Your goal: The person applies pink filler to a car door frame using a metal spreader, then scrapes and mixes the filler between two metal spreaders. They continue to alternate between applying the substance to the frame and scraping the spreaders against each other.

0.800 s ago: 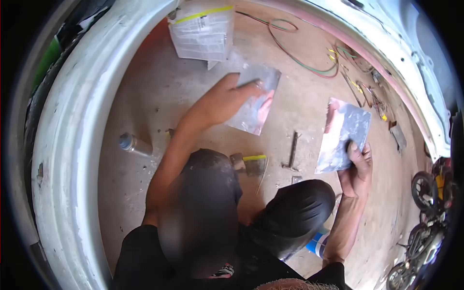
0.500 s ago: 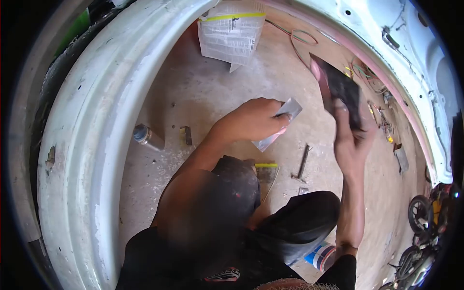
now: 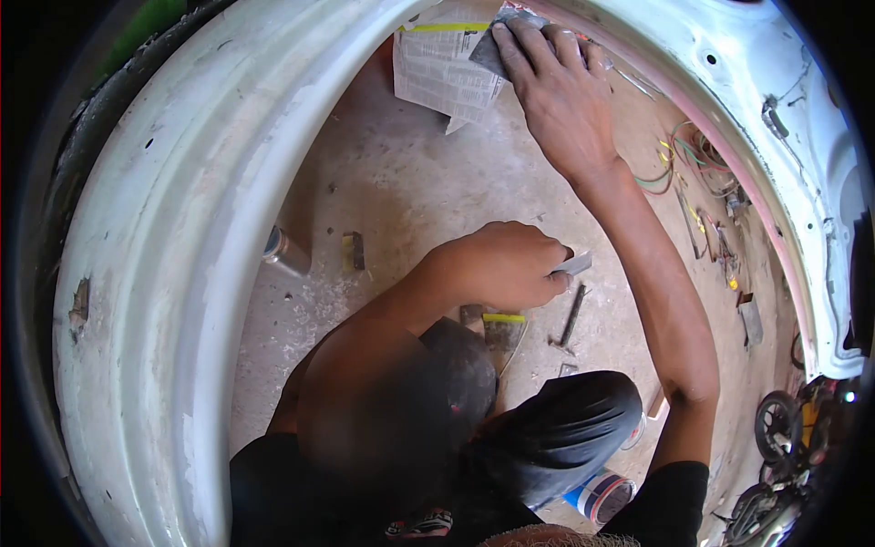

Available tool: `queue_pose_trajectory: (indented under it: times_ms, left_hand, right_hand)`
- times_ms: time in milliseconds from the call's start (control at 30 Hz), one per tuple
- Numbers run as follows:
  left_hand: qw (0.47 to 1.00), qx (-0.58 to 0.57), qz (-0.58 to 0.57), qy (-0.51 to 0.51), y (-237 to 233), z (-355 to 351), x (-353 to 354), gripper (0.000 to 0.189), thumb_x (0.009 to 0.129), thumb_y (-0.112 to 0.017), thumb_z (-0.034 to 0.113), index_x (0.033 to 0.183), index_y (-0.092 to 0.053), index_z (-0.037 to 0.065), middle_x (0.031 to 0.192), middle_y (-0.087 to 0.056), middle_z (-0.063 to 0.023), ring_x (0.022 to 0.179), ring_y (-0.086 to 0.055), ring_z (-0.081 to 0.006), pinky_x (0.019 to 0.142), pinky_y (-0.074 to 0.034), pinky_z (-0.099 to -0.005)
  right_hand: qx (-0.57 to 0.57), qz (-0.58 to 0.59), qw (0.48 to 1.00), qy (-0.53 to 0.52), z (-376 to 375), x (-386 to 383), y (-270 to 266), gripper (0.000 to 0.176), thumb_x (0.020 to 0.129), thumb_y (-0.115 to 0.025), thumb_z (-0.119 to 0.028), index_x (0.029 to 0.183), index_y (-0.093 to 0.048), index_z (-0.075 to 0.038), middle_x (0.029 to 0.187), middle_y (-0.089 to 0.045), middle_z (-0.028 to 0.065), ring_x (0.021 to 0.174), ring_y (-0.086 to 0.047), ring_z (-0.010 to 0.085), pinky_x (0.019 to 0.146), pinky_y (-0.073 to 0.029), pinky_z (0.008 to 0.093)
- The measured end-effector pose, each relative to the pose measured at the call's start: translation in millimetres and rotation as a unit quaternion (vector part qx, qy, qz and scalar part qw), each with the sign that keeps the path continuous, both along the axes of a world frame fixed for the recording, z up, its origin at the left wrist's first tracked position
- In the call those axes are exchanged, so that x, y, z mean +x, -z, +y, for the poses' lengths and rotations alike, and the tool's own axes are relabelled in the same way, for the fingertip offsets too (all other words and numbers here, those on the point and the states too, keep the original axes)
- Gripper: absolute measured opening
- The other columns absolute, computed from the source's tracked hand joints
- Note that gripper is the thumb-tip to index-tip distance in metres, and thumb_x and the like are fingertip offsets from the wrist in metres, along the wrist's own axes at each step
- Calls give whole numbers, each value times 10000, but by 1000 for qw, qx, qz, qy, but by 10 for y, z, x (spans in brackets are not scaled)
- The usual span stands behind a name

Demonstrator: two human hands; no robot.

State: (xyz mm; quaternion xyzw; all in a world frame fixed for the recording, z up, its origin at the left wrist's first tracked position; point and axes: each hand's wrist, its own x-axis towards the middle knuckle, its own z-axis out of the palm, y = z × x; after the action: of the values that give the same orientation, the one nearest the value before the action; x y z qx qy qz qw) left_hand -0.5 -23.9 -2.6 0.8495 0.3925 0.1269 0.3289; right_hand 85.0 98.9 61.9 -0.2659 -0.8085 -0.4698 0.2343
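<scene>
My right hand [image 3: 570, 114] is stretched forward at the top of the view, its fingers laid over a dark, flat putty spreader [image 3: 492, 53]. The spreader is by the pink-edged rim of the pale car body panel [image 3: 629, 41]; whether they touch is hard to tell. Lower down, near the middle, my left hand [image 3: 510, 264] is closed round a metal putty scraper [image 3: 574, 264]. Only the scraper's end sticks out past the fingers, above the floor.
A curved white body panel [image 3: 173, 273] fills the left. Printed masking paper [image 3: 442, 68] hangs at the top. On the floor are a spray can [image 3: 287, 253], a small block [image 3: 354, 251], a dark bar [image 3: 572, 314], a tin [image 3: 604, 495] and hoses [image 3: 706, 155]. Motorcycles [image 3: 779, 428] stand lower right.
My right hand has moved forward and left with the spreader, up to the panel's rim. My left hand has dropped slightly toward me and turned, so less of the scraper shows.
</scene>
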Motion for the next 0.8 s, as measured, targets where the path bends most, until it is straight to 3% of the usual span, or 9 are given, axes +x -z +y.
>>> queue_pose_trajectory:
  times_ms: [67,167,567,667,800]
  left_hand:
    - [1000,0,9,7,1,-5,-3,364,999,-514,331,1150,-654,31,898,-693,-266,895,-678,-455,832,-506,-537]
    - [1000,2,9,10,24,8,-19,366,999,-511,330,1148,-654,29,894,-693,-264,892,-678,-456,831,-506,-540]
    - [1000,-15,18,17,-23,-31,-17,374,993,-513,322,1167,-653,21,904,-698,-266,906,-684,-454,848,-510,-530]
    - [1000,-11,11,20,8,-30,-22,378,996,-518,325,1167,-653,16,901,-696,-270,906,-684,-456,848,-510,-531]
    - [999,-7,8,31,-8,-42,1,381,999,-522,330,1167,-651,13,897,-696,-270,904,-683,-458,843,-510,-536]
  right_hand:
    - [7,-23,1000,10,60,-60,9,546,923,-574,-141,1468,-548,-145,1409,-571,23,1231,-532,240,1000,-409,413]
    - [21,-23,999,-10,83,-140,-81,521,903,-575,-212,1373,-583,13,1402,-558,145,1215,-505,273,960,-397,454]
    - [56,-7,998,16,235,-223,-47,473,940,-513,-200,1348,-597,25,1317,-589,142,1144,-533,282,930,-420,446]
    - [-5,3,1000,18,68,-234,-73,471,940,-514,-199,1345,-598,27,1329,-591,148,1177,-530,281,930,-425,442]
    - [13,-1,1000,-10,2,-215,-112,471,937,-518,-197,1342,-599,28,1337,-591,148,1175,-531,277,928,-425,435]
